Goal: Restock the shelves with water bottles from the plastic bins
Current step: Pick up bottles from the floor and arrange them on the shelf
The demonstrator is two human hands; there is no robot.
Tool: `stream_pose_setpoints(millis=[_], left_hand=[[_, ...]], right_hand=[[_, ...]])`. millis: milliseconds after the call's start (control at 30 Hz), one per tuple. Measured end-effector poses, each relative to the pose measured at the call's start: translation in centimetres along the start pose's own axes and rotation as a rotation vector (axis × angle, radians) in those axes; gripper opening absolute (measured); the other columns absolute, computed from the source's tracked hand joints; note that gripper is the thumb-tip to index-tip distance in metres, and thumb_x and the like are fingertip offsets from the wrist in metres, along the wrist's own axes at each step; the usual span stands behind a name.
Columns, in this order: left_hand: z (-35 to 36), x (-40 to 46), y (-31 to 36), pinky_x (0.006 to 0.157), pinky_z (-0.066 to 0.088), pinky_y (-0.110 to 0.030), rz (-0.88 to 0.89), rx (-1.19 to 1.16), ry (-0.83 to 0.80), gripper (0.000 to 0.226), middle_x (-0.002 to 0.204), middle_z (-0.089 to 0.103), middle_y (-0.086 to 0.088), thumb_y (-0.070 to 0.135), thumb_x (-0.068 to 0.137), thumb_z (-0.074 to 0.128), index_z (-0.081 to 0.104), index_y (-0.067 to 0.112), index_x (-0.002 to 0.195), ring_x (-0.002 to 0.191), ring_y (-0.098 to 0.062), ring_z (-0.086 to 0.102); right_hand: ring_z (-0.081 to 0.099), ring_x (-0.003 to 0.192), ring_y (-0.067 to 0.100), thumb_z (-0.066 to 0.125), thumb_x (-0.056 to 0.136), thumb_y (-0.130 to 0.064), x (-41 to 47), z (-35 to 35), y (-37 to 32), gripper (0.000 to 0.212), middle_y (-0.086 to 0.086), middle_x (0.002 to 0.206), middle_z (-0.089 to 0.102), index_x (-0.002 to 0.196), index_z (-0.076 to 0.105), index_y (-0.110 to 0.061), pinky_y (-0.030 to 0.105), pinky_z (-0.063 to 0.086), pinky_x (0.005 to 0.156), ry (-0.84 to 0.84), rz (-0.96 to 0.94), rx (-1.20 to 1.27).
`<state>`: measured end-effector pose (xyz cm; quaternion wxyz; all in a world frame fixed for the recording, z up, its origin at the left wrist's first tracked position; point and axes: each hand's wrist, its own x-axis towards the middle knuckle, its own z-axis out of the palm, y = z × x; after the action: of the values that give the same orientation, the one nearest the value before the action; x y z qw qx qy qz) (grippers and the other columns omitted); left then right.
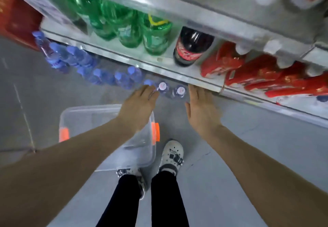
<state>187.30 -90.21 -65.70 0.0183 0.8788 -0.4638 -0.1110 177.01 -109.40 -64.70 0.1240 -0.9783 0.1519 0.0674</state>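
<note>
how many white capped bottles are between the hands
2, side by side on the bottom shelf: one by the left hand, one nearer the right hand. More may hide under the shelf edge.

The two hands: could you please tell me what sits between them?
In the head view, two white-capped water bottles stand between the left hand and right hand, below the shelf edge.
</note>
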Motion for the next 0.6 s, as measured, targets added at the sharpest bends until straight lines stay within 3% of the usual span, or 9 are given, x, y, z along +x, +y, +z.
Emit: stream_pose_setpoints(millis=[100, 200, 300, 367, 433, 600], left_hand=[[6.7, 2.3, -0.6, 0.091, 0.051, -0.044, 0.029, -0.001, -0.01, 0.07, 0.123, 0.061, -0.022, 0.003, 0.055, 0.085, 0.062, -0.003, 0.121, 0.11, -0.04, 0.062], [11.7, 4.3, -1.4, 0.098, 0.046, -0.049, 0.044, 0.0, -0.009, 0.066, 0.136, 0.052, -0.025, 0.006, 0.072, 0.073, 0.051, -0.004, 0.133, 0.121, -0.044, 0.053], [15.4, 5.2, -2.0, 0.104, 0.04, -0.05, 0.053, 0.011, -0.007, 0.06, 0.145, 0.042, -0.023, 0.018, 0.086, 0.043, 0.039, -0.001, 0.142, 0.13, -0.042, 0.044], [16.9, 5.3, -2.2, 0.107, 0.037, -0.049, 0.038, 0.032, -0.035, 0.064, 0.151, 0.035, -0.02, 0.021, 0.086, 0.035, 0.032, 0.002, 0.147, 0.133, -0.04, 0.041], [17.8, 5.2, -2.1, 0.109, 0.035, -0.049, 0.011, 0.034, -0.038, 0.065, 0.156, 0.026, -0.017, 0.02, 0.087, 0.034, 0.025, 0.004, 0.15, 0.136, -0.038, 0.038], [17.9, 5.3, -1.9, 0.108, 0.035, -0.049, 0.004, 0.026, -0.014, 0.067, 0.156, 0.025, -0.017, 0.013, 0.086, 0.05, 0.028, 0.003, 0.149, 0.134, -0.038, 0.039]], right_hand=[[0.052, 0.111, 0.041, 0.067, 0.087, -0.014, 2.3, 6.8, 2.4, 0.064, 0.023, 0.126, 0.053, 0.143, 0.04, 0.0, 0.047, 0.048, 0.086, -0.055, 0.042, 0.039], [0.046, 0.118, 0.037, 0.057, 0.095, -0.024, 4.9, 12.2, 4.3, 0.062, 0.02, 0.134, 0.045, 0.148, 0.031, -0.004, 0.041, 0.04, 0.096, -0.076, 0.085, 0.089], [0.051, 0.112, 0.041, 0.06, 0.094, -0.029, 6.2, 16.6, 5.2, 0.059, 0.023, 0.129, 0.051, 0.142, 0.041, 0.0, 0.044, 0.045, 0.09, -0.062, 0.101, 0.169], [0.055, 0.106, 0.044, 0.061, 0.094, -0.026, 6.3, 18.7, 5.3, 0.053, 0.025, 0.123, 0.054, 0.135, 0.046, 0.004, 0.047, 0.048, 0.084, -0.021, 0.125, 0.276], [0.055, 0.105, 0.043, 0.057, 0.097, -0.024, 6.1, 19.8, 5.1, 0.048, 0.022, 0.125, 0.052, 0.135, 0.045, 0.002, 0.046, 0.047, 0.082, -0.009, 0.188, 0.382], [0.054, 0.102, 0.034, 0.05, 0.099, -0.019, 6.2, 20.4, 4.8, 0.034, 0.013, 0.123, 0.051, 0.128, 0.044, -0.002, 0.025, 0.031, 0.075, 0.016, 0.231, 0.496]])
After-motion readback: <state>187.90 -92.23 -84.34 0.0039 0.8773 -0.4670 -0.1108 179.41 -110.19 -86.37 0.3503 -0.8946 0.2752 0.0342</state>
